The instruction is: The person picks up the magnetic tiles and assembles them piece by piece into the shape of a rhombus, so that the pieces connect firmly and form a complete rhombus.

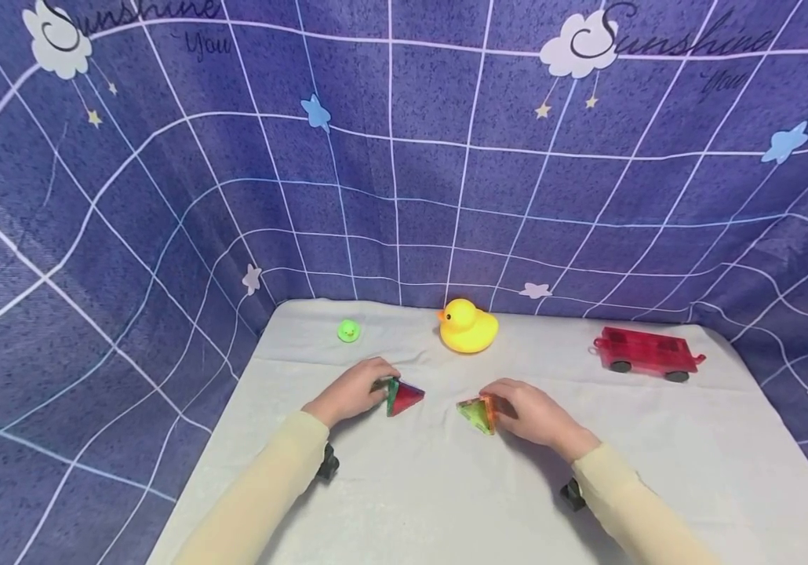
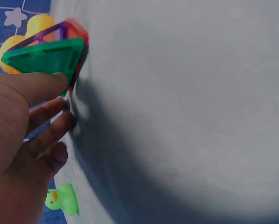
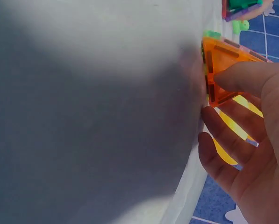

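My left hand (image 1: 354, 390) pinches a small pyramid of see-through magnetic tiles (image 1: 405, 397) just above or on the white cloth. In the left wrist view the thumb presses its green triangular tile (image 2: 46, 57); red and purple edges show behind. Across a short gap, my right hand (image 1: 533, 414) pinches a second tile pyramid (image 1: 477, 413). The right wrist view shows the thumb against its orange triangular tile (image 3: 223, 63), with the other fingers partly spread below. Yellow-green shows on another face. The two pyramids stand apart, their points facing each other.
A yellow rubber duck (image 1: 469, 328) sits behind the gap between the hands. At back left is a small green duck (image 1: 349, 331); at back right, a red toy wagon base (image 1: 647, 353) with black wheels. A blue patterned curtain (image 1: 432, 173) borders the white-covered table (image 1: 418, 502).
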### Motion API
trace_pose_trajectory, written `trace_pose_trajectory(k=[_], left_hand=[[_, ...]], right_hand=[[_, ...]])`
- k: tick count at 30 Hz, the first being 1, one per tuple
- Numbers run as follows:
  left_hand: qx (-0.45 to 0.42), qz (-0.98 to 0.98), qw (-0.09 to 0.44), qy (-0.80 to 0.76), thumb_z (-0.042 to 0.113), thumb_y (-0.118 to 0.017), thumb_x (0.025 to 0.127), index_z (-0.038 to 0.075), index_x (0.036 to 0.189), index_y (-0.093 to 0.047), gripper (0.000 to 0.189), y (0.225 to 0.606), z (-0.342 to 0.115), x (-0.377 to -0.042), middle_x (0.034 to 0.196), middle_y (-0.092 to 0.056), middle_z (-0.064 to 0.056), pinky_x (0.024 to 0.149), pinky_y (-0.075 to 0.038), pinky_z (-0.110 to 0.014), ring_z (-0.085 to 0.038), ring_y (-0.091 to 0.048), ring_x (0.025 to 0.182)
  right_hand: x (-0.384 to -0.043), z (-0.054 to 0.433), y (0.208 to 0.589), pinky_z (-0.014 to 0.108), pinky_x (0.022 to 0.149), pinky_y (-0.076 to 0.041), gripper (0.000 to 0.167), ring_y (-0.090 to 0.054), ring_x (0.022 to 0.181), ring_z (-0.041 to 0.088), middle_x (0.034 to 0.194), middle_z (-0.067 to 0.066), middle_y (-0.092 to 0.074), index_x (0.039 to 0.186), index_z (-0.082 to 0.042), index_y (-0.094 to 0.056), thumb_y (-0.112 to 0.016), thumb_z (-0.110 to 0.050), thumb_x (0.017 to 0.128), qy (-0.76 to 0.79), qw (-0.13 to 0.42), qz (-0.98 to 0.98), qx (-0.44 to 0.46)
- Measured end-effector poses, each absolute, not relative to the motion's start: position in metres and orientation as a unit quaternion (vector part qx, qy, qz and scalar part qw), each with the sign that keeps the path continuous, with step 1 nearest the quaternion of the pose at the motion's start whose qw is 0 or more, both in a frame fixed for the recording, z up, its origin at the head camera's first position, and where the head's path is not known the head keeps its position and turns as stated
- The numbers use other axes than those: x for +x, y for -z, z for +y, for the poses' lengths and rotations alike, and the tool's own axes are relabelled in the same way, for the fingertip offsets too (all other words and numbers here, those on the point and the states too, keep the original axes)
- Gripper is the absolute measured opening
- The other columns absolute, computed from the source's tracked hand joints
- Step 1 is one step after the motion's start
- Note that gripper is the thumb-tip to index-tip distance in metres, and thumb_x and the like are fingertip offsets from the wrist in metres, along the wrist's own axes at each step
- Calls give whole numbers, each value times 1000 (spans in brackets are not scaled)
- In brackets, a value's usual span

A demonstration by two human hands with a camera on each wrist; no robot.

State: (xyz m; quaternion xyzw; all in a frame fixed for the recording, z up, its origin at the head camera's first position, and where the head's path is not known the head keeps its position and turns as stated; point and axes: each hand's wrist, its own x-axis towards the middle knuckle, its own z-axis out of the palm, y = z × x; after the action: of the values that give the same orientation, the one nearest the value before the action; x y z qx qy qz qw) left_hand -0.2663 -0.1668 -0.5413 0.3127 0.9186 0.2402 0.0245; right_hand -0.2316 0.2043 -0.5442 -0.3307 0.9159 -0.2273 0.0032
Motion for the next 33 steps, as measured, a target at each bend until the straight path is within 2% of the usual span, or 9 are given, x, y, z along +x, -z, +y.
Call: trace_pose_trajectory(k=[10, 14, 16, 21, 25, 33], left_hand=[[257, 935, 1, -246, 20, -86, 89, 9, 110, -72, 28, 549, -168, -252, 108, -67, -1, 97, -50, -41, -18, -63, 101], [242, 937, -9, -253, 23, -88, 87, 10, 104, -70, 28, 552, -167, -249, 101, -66, -1, 88, -51, -41, -17, -58, 90], [242, 936, -12, -256, 24, -88, 86, 9, 105, -70, 29, 553, -167, -249, 100, -66, -1, 87, -50, -42, -17, -58, 89], [260, 930, -13, -259, 22, -87, 87, 8, 118, -71, 37, 556, -168, -250, 109, -69, -1, 95, -51, -41, -17, -63, 99], [274, 923, -9, -269, 17, -85, 89, 9, 121, -71, 36, 554, -168, -248, 114, -70, -1, 96, -51, -41, -18, -65, 104], [280, 922, -9, -267, 17, -84, 90, 10, 119, -72, 32, 552, -162, -248, 113, -69, -1, 95, -51, -40, -17, -64, 102]], right_hand=[[-219, 213, 550, 41, 84, -54, 33, -62, 91, 13, 105, -5, -69, 117, -12, -72, -85, -14, 86, 242, -36, 927, -285], [-216, 214, 551, 39, 78, -53, 30, -60, 85, 10, 98, -8, -67, 113, -14, -73, -87, -19, 86, 242, -38, 932, -267], [-216, 214, 551, 38, 78, -53, 30, -59, 84, 9, 98, -8, -67, 112, -15, -73, -87, -20, 86, 241, -40, 933, -263], [-215, 215, 551, 42, 86, -54, 38, -65, 95, 14, 107, -3, -71, 119, -12, -73, -88, -21, 85, 248, -49, 929, -272], [-215, 213, 551, 44, 94, -53, 41, -67, 105, 18, 114, 0, -72, 123, -8, -73, -87, -19, 86, 257, -54, 922, -285], [-217, 205, 549, 44, 95, -53, 40, -68, 105, 18, 113, 2, -73, 122, -7, -73, -87, -19, 87, 261, -50, 920, -287]])
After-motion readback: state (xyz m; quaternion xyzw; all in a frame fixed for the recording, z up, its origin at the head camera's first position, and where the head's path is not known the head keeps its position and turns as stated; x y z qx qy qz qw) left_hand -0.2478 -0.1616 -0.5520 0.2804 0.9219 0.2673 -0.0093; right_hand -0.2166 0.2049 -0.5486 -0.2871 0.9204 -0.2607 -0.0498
